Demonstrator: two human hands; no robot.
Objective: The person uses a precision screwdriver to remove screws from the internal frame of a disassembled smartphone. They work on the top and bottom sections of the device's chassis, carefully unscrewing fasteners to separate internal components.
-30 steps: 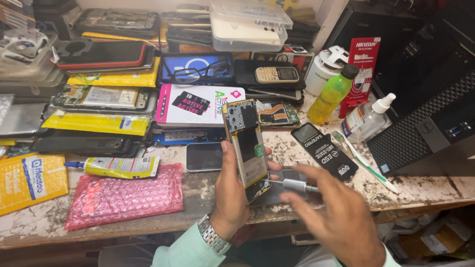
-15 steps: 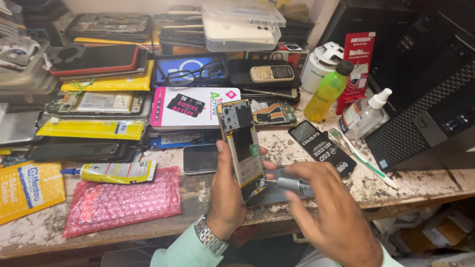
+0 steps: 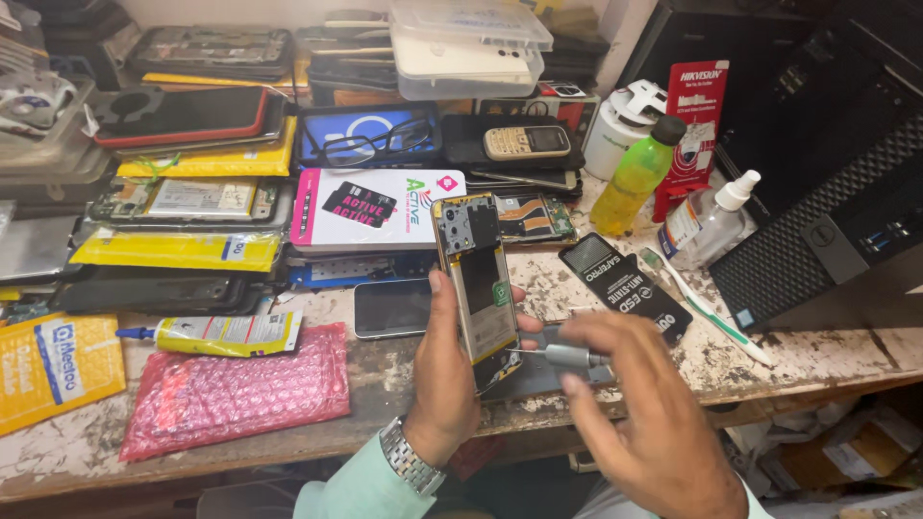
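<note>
Head view: the left hand has its fingers clamped around an opened smartphone with a yellow frame and exposed battery, held upright above the front edge of the worn, stained workbench. The right hand pinches a slim silver-handled screwdriver between closed fingers, its tip touching the phone's lower right side. A pink bubble-wrap pouch lies near the front edge to the left, a yellow glue tube just behind it, and a green bottle stands towards the back right.

Left hand holds opened phone upright over surface; right hand pinches metal screwdriver, tip at phone's lower edge. Pink bubble pouch lies left.
</note>
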